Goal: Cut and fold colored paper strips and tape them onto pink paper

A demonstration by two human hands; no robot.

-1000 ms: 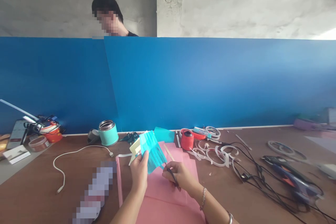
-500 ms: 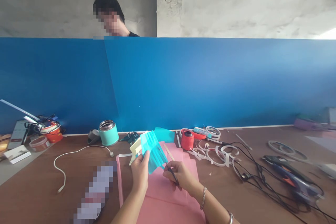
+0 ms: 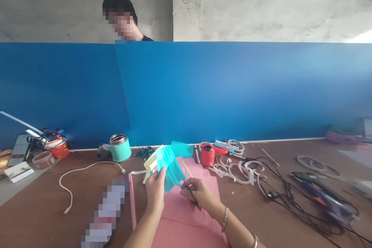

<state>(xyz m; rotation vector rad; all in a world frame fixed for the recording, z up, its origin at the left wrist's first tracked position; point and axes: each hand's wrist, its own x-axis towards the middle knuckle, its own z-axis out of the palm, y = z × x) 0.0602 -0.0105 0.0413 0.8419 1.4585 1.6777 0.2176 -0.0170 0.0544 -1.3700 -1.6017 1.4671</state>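
My left hand (image 3: 156, 186) is closed on a turquoise sheet of paper (image 3: 169, 166) with several crease lines, thumb on its near face. The sheet is tilted up above the pink paper (image 3: 180, 221). My right hand (image 3: 199, 194) is closed around dark-handled scissors (image 3: 190, 194). Their blades meet the lower right edge of the turquoise sheet; how far the blades are apart I cannot make out. Behind the sheet lie another turquoise piece (image 3: 182, 149) and a pale yellow strip piece (image 3: 150, 161).
A mint cup (image 3: 120, 148) and white cable (image 3: 84, 167) are at left. Beyond the pink paper sit a red round container (image 3: 207, 155) and white strip loops (image 3: 238, 172). Black cords and a glue gun (image 3: 325, 197) lie right. A person (image 3: 120, 15) is behind the blue partition (image 3: 221, 93).
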